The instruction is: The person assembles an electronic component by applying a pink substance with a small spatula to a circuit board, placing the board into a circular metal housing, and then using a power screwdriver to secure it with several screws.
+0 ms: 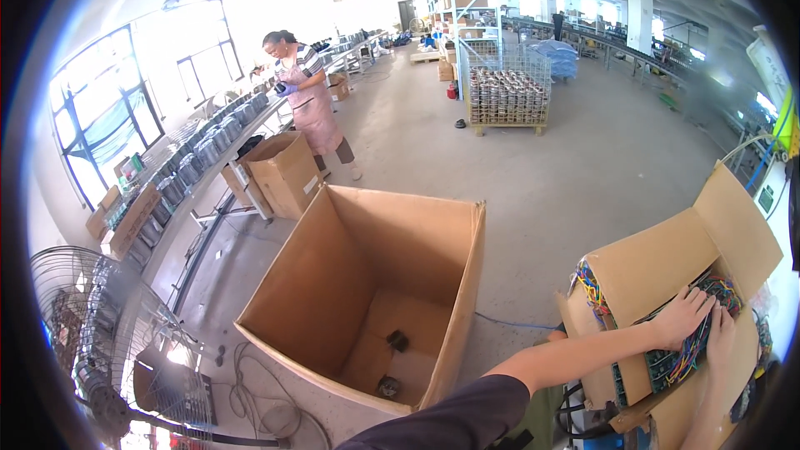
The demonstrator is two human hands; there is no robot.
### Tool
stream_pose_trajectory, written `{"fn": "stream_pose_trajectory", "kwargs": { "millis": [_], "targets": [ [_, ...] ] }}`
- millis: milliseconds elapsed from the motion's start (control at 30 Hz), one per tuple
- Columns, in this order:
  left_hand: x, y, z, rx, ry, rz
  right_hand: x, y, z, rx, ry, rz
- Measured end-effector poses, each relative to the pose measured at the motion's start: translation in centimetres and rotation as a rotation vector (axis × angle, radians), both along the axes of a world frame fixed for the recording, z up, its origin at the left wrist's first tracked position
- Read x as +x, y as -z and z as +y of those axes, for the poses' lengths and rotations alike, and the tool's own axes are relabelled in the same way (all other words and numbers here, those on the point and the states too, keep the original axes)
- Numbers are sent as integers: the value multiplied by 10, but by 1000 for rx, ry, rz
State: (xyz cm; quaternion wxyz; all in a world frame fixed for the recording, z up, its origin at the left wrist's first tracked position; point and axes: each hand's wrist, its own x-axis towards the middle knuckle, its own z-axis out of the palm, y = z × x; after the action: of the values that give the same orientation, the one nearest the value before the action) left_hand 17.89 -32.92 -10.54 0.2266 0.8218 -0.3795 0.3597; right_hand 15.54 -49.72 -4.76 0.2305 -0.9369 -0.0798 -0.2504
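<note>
Both hands flat with fingers spread on the wired boards [679, 358] in the right carton [667, 267], left hand [682, 317] beside right hand [721, 335], nothing lifted; big box [333, 283] at left holds only two small parts [393, 362], mostly unfilled; flaps crowd the hands, bare floor [583, 167] beyond.

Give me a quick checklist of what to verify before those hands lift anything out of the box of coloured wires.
1. Left hand on the wired parts: ok, it rests on top of them.
2. Right hand in place: ok, beside the left, on the same bundle.
3. Firm grasp: cannot tell, fingertips are hidden among the wires.
4. Smaller box flaps out of the way: ok, open.
5. Large open box has room: ok, only two small dark items on its floor.
</note>
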Motion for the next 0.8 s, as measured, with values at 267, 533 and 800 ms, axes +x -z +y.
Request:
{"fn": "stream_pose_trajectory", "kwargs": {
  "millis": [267,533,800],
  "targets": [
    [11,12,-8,-15,120,29,38,57,-51,256,-148,44],
    [10,5,-8,-43,175,6,37,58,-55,333,-97,57],
    [8,-9,-10,-200,377,169,23,33,-41,364,-133,230]
  ]
}}
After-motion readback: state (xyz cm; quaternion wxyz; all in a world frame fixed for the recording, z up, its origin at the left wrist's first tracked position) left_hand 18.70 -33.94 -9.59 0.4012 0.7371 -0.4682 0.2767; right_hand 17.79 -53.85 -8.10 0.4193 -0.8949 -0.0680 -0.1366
